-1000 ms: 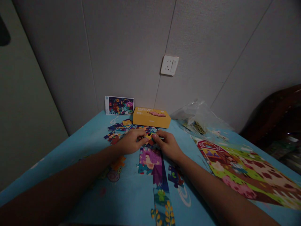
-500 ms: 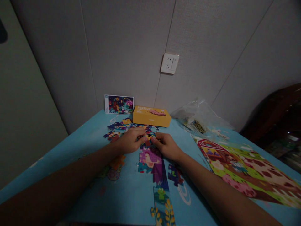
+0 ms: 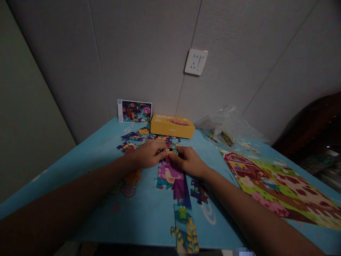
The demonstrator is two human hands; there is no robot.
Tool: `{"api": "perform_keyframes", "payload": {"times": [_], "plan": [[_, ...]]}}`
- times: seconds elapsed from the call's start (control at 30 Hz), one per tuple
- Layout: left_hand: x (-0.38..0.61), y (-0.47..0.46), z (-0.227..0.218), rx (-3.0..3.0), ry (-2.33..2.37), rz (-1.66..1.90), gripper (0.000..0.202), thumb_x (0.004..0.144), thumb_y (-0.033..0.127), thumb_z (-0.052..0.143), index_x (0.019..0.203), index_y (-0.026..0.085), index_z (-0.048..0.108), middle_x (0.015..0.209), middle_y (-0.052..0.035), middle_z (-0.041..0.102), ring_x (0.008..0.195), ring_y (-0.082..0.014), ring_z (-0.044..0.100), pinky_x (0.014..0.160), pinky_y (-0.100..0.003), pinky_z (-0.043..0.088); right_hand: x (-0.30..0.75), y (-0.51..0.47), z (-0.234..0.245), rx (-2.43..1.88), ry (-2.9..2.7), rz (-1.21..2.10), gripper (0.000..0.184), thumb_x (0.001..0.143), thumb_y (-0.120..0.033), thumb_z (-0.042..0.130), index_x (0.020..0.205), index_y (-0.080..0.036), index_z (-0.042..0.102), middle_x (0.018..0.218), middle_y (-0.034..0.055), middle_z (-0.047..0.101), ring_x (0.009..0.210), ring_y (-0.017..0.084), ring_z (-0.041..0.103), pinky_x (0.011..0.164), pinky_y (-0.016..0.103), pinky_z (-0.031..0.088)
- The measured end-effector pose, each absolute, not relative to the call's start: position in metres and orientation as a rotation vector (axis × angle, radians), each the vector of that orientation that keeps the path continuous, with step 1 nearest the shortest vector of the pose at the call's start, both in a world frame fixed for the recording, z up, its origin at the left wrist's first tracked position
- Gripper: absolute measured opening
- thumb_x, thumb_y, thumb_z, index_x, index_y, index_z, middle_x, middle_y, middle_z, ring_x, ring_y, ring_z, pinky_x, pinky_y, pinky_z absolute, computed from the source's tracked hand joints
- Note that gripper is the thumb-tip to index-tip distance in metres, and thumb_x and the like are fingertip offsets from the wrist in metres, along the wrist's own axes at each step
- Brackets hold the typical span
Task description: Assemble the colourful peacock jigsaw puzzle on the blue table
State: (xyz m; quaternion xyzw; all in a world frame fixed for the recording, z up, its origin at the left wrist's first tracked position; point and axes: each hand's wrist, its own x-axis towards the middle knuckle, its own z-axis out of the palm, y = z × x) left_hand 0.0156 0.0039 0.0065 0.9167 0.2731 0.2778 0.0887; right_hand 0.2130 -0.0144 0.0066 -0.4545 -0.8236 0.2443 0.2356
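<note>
Right between the two sets of fingertips sits a small puzzle piece (image 3: pixel 170 151), yellow and blue, lying at the far end of the joined strip (image 3: pixel 176 185) that runs toward the person along the blue table (image 3: pixel 87 156). It appears to be pressed flat there so its tabs meet the strip's edge, which would explain why both hands crowd the same spot.

Left hand (image 3: pixel 147 153) lies palm down, fingers curled and nearly closed, thumb and forefinger pinching the piece's left side. Right hand (image 3: pixel 188 160) mirrors it, fingers bent inward and pinching or pressing the right side (whether it truly grips or only pushes, I cannot tell in this dim light). Both forearms stretch forward and converge, wrists low and close to the table.

Just beyond the hands is a scatter of loose pieces (image 3: pixel 133 140), within easy reach. Behind those lies the yellow box (image 3: pixel 172 125), and a picture card (image 3: pixel 134 111) leans on the wall, facing the person as a reference would. To the right are a clear bag (image 3: pixel 226 128) and a finished farm puzzle (image 3: pixel 277 186), well apart from the hands.
</note>
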Motion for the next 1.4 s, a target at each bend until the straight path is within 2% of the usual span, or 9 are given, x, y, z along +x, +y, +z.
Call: {"api": "perform_keyframes", "payload": {"times": [0.17,0.4,0.57,0.83,1.17,1.4], "plan": [[0.0145,0.0066,0.0026,2.722,0.813,0.847,0.026,0.091,0.025,0.042,0.068,0.016,0.047,0.068,-0.0002,0.048,0.066,-0.0131,0.046,0.065,-0.026,0.035,0.214,-0.012,0.0043,-1.251,-2.265,0.653,0.024,0.085,-0.031,0.047,0.07,-0.014,0.055,0.059,0.0003,0.051,0.055,0.011,0.039,0.05,0.024,0.026],[0.0135,0.0079,0.0015,2.709,0.831,0.841,0.025,0.091,0.026,0.043,0.068,0.016,0.048,0.068,-0.0004,0.049,0.065,-0.0132,0.046,0.065,-0.026,0.035,0.2144,-0.0108,0.0016,-1.237,-2.268,0.651,0.022,0.085,-0.031,0.047,0.068,-0.016,0.051,0.061,0.0011,0.051,0.056,0.012,0.04,0.051,0.024,0.028],[0.0143,0.006,0.0036,2.68,0.888,0.88,0.026,0.09,0.028,0.043,0.069,0.016,0.051,0.069,-0.0011,0.051,0.068,-0.0138,0.048,0.065,-0.025,0.036,0.214,-0.0116,0.0019,-1.216,-2.228,0.682,0.021,0.085,-0.029,0.047,0.07,-0.015,0.052,0.06,0.0002,0.052,0.055,0.011,0.041,0.052,0.023,0.028],[0.0158,0.0055,0.0056,2.661,0.94,0.989,0.027,0.091,0.027,0.043,0.072,0.015,0.058,0.071,-0.0026,0.056,0.07,-0.0146,0.051,0.065,-0.025,0.036,0.2126,-0.0087,0.0005,-1.152,-2.164,0.641,0.026,0.087,-0.033,0.047,0.08,-0.013,0.062,0.069,0.0022,0.057,0.062,0.013,0.045,0.055,0.023,0.032],[0.0146,0.0051,0.0053,2.674,0.912,0.894,0.026,0.09,0.027,0.044,0.071,0.014,0.057,0.069,-0.0015,0.055,0.067,-0.0135,0.049,0.063,-0.024,0.036,0.2116,-0.012,0.003,-1.233,-2.231,0.635,0.029,0.086,-0.036,0.049,0.068,-0.014,0.054,0.058,-0.0009,0.049,0.055,0.01,0.038,0.05,0.023,0.025],[0.0153,0.0033,0.0064,2.687,0.887,0.825,0.023,0.088,0.024,0.045,0.071,0.014,0.056,0.069,-0.0019,0.055,0.065,-0.0134,0.049,0.064,-0.025,0.036,0.2104,-0.0145,0.0052,-1.253,-2.297,0.599,0.032,0.086,-0.04,0.049,0.072,-0.013,0.06,0.058,-0.0012,0.048,0.054,0.01,0.036,0.049,0.024,0.023]]}}
